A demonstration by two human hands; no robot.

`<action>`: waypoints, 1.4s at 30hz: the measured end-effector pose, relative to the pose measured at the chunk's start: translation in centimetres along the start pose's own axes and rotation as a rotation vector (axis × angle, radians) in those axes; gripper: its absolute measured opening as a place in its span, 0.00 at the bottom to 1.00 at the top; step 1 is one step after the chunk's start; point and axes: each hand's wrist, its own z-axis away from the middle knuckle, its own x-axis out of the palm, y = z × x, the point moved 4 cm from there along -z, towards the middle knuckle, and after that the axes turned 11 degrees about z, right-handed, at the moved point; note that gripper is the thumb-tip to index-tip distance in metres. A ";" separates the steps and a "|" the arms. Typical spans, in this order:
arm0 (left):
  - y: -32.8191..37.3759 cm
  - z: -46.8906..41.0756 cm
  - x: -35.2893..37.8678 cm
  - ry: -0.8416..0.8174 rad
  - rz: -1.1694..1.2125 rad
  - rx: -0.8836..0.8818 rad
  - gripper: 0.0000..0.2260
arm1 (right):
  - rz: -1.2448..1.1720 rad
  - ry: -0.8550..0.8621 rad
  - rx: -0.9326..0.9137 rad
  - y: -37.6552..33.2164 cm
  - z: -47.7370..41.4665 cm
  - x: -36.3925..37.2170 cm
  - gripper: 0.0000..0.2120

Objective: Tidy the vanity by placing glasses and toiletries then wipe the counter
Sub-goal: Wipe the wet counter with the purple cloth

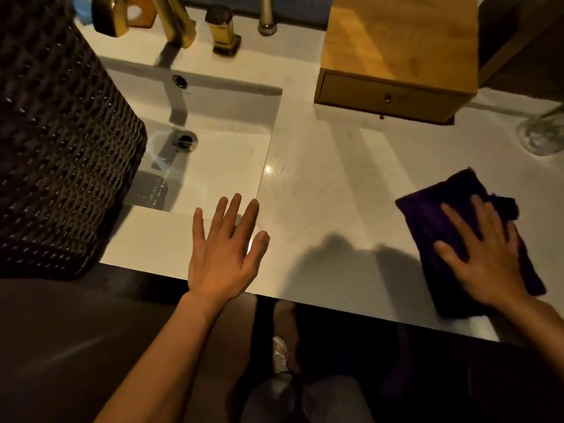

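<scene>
A dark purple cloth [433, 206] lies flat on the white counter [329, 184] at the right, near the front edge. My right hand [485, 254] presses down on it, palm flat and fingers spread. My left hand [225, 248] rests open on the counter's front edge, fingers apart, just in front of the sink basin [225, 154], holding nothing.
A dark woven basket [55, 141] stands at the left, overlapping the sink. Gold faucet [174, 19] and handle [222, 29] sit behind the basin. A wooden drawer box [396, 56] stands at the back right. A clear glass item [543, 132] is at the far right edge.
</scene>
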 end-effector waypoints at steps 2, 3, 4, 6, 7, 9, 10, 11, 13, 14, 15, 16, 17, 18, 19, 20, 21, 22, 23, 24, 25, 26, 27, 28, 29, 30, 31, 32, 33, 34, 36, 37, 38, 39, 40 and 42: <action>-0.2 -0.3 -0.1 0.023 0.018 0.005 0.28 | -0.068 -0.007 0.229 -0.1 -3.0 -0.7 0.33; -0.3 -0.4 -0.2 0.028 0.020 0.012 0.28 | -0.091 -0.011 0.310 -1.1 -4.8 -1.1 0.34; -0.2 -0.3 -0.2 0.029 0.024 0.019 0.29 | -0.099 -0.016 0.363 -2.3 -6.6 -1.5 0.34; -0.1 -0.3 -0.3 0.029 0.046 0.025 0.29 | -0.094 -0.021 0.362 -6.0 -9.7 -2.4 0.35; -0.1 -0.3 -0.4 0.034 0.060 0.027 0.29 | -0.089 -0.010 0.302 -8.5 -10.9 -2.9 0.34; -0.1 -0.3 -0.6 0.053 0.082 0.034 0.29 | -0.074 0.023 0.132 -14.1 -11.7 -3.8 0.33; -0.2 -0.4 -0.8 0.062 0.093 0.033 0.29 | -0.067 0.029 0.041 -17.2 -11.5 -4.0 0.32; -0.2 -0.5 -0.9 0.067 0.102 0.033 0.30 | -0.057 0.028 -0.055 -20.1 -10.6 -4.1 0.32; -0.3 -0.3 -1.0 0.069 0.117 0.037 0.32 | -0.012 0.032 -0.249 -24.6 -7.3 -3.5 0.32; -0.3 -0.2 -1.0 0.070 0.124 0.042 0.32 | 0.006 0.044 -0.332 -25.7 -5.2 -3.1 0.32; -0.4 -0.1 -1.1 0.073 0.130 0.044 0.33 | 0.005 0.066 -0.406 -26.0 -3.3 -2.6 0.32; -0.3 0.1 -1.1 0.072 0.129 0.051 0.33 | -0.008 0.104 -0.465 -25.2 -1.4 -2.2 0.31; 0.0 0.2 -1.1 0.068 0.121 0.059 0.32 | -0.031 0.160 -0.502 -23.9 0.5 -1.8 0.31; 0.2 0.4 -1.1 0.064 0.106 0.067 0.32 | -0.062 0.224 -0.521 -22.0 2.0 -1.4 0.30; 0.5 0.5 -1.0 0.056 0.086 0.077 0.31 | -0.083 0.269 -0.519 -19.8 3.1 -1.1 0.29; 0.8 0.5 -0.9 0.044 0.070 0.086 0.30 | -0.084 0.274 -0.498 -17.5 3.7 -0.8 0.30; 1.3 0.5 -0.8 0.034 0.059 0.094 0.29 | -0.066 0.240 -0.462 -15.0 4.0 -0.4 0.32; 1.9 0.4 -0.6 0.027 0.055 0.102 0.29 | -0.042 0.178 -0.411 -12.5 4.0 0.0 0.34; 2.8 0.4 -0.3 0.021 0.059 0.111 0.28 | -0.019 0.112 -0.339 -10.0 3.8 0.4 0.35; 3.7 0.4 0.1 0.013 0.069 0.117 0.27 | 0.000 0.061 -0.253 -7.5 3.5 0.7 0.35; 4.5 0.4 0.6 0.001 0.079 0.114 0.26 | 0.006 0.018 -0.164 -5.1 3.1 1.0 0.35; 5.4 0.5 1.1 -0.014 0.084 0.107 0.26 | -0.001 -0.014 -0.073 -2.6 2.7 1.2 0.35; 6.1 0.6 1.7 -0.031 0.078 0.097 0.26 | -0.019 -0.028 0.015 -0.3 2.3 1.3 0.35; 6.6 0.5 2.2 -0.046 0.063 0.087 0.26 | -0.041 -0.031 0.088 1.8 1.9 1.3 0.35; 6.8 0.5 2.4 -0.055 0.044 0.079 0.26 | -0.061 -0.029 0.142 3.7 1.4 1.4 0.35; 6.8 0.5 2.5 -0.053 0.030 0.073 0.26 | -0.076 -0.026 0.179 5.2 0.9 1.5 0.35; 6.8 0.5 2.4 -0.044 0.022 0.071 0.26 | -0.088 -0.022 0.209 6.6 0.4 1.7 0.35; 6.9 0.5 2.4 -0.035 0.020 0.073 0.26 | -0.097 -0.017 0.229 7.8 -0.2 1.8 0.35; 7.0 0.5 2.3 -0.029 0.016 0.077 0.26 | -0.108 -0.012 0.242 8.8 -0.9 1.9 0.34; 7.1 0.5 2.3 -0.028 0.011 0.080 0.26 | -0.123 -0.003 0.255 9.8 -1.5 1.9 0.34; 7.4 0.5 2.3 -0.026 -0.002 0.073 0.26 | -0.143 0.025 0.284 11.2 -2.7 2.0 0.34; 7.4 0.4 2.3 -0.024 -0.007 0.068 0.26 | -0.146 0.037 0.299 11.6 -3.2 2.0 0.34; 7.4 0.3 2.4 -0.022 -0.011 0.064 0.26 | -0.146 0.047 0.311 11.9 -3.5 2.1 0.34; 7.4 0.2 2.4 -0.020 -0.015 0.062 0.26 | -0.143 0.057 0.320 12.0 -3.8 2.2 0.34; 7.2 0.2 2.5 -0.017 -0.019 0.061 0.26 | -0.137 0.067 0.326 11.9 -3.9 2.2 0.34; 7.0 0.1 2.7 -0.012 -0.022 0.063 0.26 | -0.124 0.075 0.337 11.9 -4.1 2.4 0.34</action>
